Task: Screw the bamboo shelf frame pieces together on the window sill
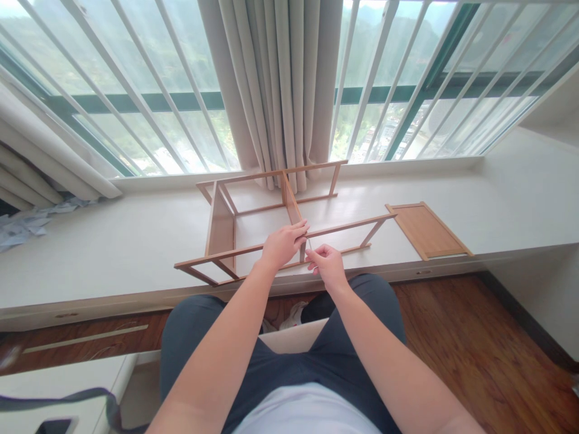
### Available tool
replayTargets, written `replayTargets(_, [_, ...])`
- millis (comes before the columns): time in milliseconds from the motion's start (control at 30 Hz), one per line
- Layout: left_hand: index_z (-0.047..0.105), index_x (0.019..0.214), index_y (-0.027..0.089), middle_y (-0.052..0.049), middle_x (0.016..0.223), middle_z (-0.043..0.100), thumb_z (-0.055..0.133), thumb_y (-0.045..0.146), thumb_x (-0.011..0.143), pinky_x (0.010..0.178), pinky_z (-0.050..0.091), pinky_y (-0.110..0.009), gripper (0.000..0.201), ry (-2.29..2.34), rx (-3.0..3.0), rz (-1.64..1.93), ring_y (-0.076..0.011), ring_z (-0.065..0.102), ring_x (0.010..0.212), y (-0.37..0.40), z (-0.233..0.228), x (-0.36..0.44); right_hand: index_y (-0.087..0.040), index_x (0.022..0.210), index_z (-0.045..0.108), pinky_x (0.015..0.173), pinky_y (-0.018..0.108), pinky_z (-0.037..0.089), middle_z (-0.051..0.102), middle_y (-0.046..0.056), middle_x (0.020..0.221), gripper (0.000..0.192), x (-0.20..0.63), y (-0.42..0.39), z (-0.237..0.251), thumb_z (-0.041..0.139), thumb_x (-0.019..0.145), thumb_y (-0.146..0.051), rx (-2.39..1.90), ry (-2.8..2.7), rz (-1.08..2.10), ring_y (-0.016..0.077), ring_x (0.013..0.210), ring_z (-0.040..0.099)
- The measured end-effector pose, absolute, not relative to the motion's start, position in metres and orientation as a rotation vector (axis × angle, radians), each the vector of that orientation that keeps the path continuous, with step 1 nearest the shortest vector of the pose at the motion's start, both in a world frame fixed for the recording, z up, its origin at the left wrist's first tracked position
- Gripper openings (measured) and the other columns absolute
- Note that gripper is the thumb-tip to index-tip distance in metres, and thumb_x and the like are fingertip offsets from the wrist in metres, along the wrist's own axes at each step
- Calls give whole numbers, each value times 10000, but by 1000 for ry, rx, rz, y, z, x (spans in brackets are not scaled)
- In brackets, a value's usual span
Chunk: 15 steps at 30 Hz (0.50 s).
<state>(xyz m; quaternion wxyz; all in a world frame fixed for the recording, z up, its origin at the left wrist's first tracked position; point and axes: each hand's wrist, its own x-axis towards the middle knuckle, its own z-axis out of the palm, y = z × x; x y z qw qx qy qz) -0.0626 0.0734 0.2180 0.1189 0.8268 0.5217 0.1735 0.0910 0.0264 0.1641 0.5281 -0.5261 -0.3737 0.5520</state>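
Observation:
A brown wooden shelf frame (222, 257) lies on its side on the white window ledge, with two panels standing between its side frames. My left hand (283, 246) grips the near side frame where the middle panel (292, 202) meets it, its fingers pressed together over the rail. Just to the right, my right hand (326, 264) pinches a thin metal rod (310, 243), perhaps a hex key, whose upper end is close to that joint. Whether its tip sits in a screw is too small to make out.
A loose wooden panel (427, 230) lies flat on the ledge (113, 241) at the right. Curtains (275, 84) hang behind the frame, before barred windows. Crumpled paper (27, 226) lies far left. A white surface (54, 392) with a dark strap and a phone-like object is at lower left.

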Motion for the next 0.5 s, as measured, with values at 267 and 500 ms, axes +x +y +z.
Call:
replayTargets(267, [578,1363,386,85,1496,484,514,307,961,1017,484,-318,414,1533,2406,501,-180,555,1277,72,220,-62,-178,684,572,355,204,384,715,51,643,368,90,28,165,810,667,-458,-1261,-923,1298,126,436,591])
replayTargets(500, [569,1370,402,84,1501,481,511,313,962,1023,481,-323,422,1549,2390,482,-185,547,1285,72,221,-61,-174,682,579,355,201,374,721,54,646,380,89,28,167,808,672,-477,-1272,-918,1310,119,427,584])
